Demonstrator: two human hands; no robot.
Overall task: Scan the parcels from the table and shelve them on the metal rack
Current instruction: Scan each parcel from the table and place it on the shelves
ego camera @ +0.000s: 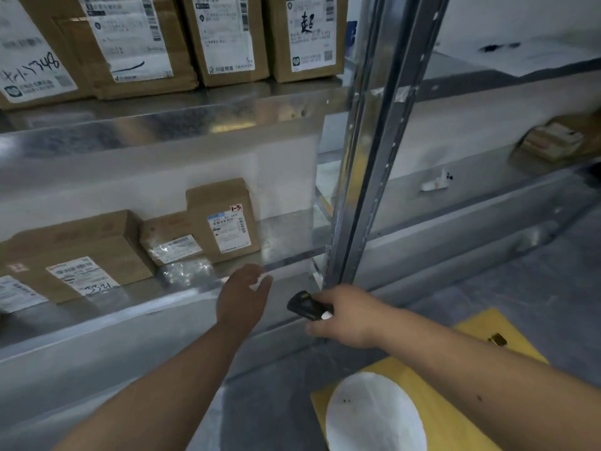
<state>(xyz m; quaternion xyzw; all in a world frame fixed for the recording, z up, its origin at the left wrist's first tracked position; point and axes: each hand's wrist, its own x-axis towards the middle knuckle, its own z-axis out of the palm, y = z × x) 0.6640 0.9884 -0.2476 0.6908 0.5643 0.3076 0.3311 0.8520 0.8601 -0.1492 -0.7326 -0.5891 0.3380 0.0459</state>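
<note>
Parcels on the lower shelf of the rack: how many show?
3, maybe more past the left edge: a large box at left, a small flat one in the middle, and an upright one at right.

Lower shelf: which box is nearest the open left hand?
The upright box with the red "1-3" tag, rightmost in the row, just above the left hand.

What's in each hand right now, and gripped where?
The right hand grips the black scanner by its rear end; its head pokes out leftward. The left hand holds nothing.
</note>
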